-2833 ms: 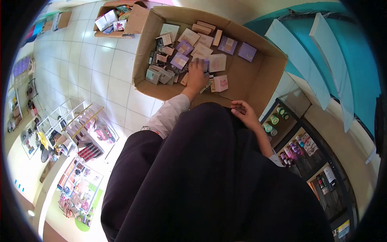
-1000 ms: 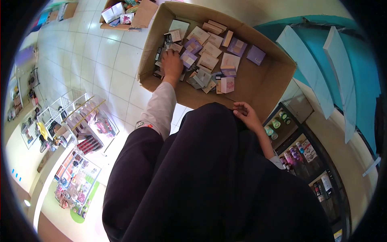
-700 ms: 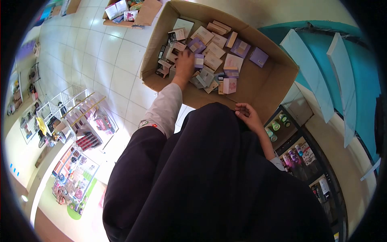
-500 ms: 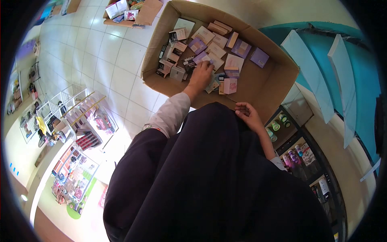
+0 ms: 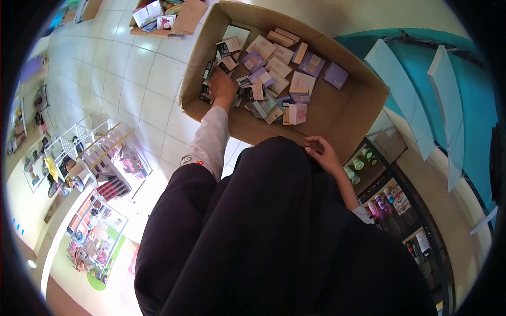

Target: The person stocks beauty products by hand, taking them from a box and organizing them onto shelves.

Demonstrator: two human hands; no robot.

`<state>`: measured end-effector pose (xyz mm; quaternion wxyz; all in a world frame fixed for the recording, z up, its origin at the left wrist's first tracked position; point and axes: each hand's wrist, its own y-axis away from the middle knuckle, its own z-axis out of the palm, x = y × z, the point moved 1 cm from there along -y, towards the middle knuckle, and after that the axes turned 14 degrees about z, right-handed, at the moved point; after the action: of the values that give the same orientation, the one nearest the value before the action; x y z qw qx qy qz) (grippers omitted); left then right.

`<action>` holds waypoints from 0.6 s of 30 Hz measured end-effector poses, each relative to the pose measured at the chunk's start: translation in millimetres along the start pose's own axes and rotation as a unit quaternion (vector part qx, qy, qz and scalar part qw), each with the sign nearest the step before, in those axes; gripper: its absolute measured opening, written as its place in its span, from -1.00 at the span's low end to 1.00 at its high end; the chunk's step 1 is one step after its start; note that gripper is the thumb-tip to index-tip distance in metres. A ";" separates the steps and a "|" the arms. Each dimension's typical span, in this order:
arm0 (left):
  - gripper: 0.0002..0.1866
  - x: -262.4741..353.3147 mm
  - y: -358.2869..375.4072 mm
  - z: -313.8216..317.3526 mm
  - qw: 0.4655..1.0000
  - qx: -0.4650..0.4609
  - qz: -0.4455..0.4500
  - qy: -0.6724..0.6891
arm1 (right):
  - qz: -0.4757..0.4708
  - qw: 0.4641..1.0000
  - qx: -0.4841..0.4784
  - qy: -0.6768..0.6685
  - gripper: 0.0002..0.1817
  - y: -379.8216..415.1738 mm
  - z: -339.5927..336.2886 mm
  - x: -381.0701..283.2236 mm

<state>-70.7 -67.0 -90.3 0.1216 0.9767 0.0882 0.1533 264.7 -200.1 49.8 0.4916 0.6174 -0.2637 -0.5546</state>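
A large cardboard box [image 5: 342, 124] stands in front of me, holding many small product cartons. My left hand [image 5: 222, 89] is in its left part, fingers bent down among pale and black cartons. The fingertips are hidden, so what they close on does not show. Just right of that hand lie a pink-and-black carton [image 5: 255, 92] and a grey carton [image 5: 261, 109]. Purple cartons [image 5: 336, 75] and cream cartons [image 5: 261, 46] lie farther in. Beside the near wall, my right hand [image 5: 322, 152] has its fingers loosely bent and apart, with nothing visible in them.
Another open carton of goods [image 5: 192, 18] sits on the tiled floor [image 5: 153, 73] at the upper left. Pale shelf boards [image 5: 395, 95] stand at a teal wall on the right. A dark rack with bottles [image 5: 392, 205] is at lower right, a wire rack [image 5: 87, 129] at left.
My left hand has moved left from the middle of the cartons to the left-hand group. Pink-and-black and grey cartons now lie farther right. My right hand has stayed almost still.
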 end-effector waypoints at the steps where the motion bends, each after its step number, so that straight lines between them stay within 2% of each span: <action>1: -0.21 6.3 -0.3 0.8 1.000 -0.005 -0.021 -0.001 | 0.003 1.000 0.000 0.005 -0.65 -0.1 0.1 0.0; 5: -0.16 18.7 4.0 0.4 0.998 -0.001 -0.041 0.036 | 0.000 1.000 -0.001 -0.010 -0.65 -0.2 0.8 0.6; 9: -0.18 21.9 22.5 24.7 0.999 0.030 0.033 -0.003 | 0.003 1.000 -0.006 -0.007 -0.65 -4.4 4.1 0.3; 12: -0.23 28.4 27.3 22.1 0.998 -0.001 0.058 0.017 | -0.008 1.000 -0.009 0.004 -0.66 -6.1 8.3 -2.4; 15: -0.29 17.5 11.6 -3.4 0.987 -0.109 0.034 0.110 | -0.016 1.000 -0.006 0.013 -0.66 -7.3 9.0 -4.6; 18: -0.33 1.0 1.3 1.7 0.996 -0.002 0.084 0.030 | -0.009 1.000 -0.001 0.009 -0.66 -7.8 7.4 -3.9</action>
<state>-69.0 -68.4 -91.2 0.1078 0.9754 0.0087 0.1919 255.1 -196.1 45.2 0.4891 0.6244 -0.2532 -0.5540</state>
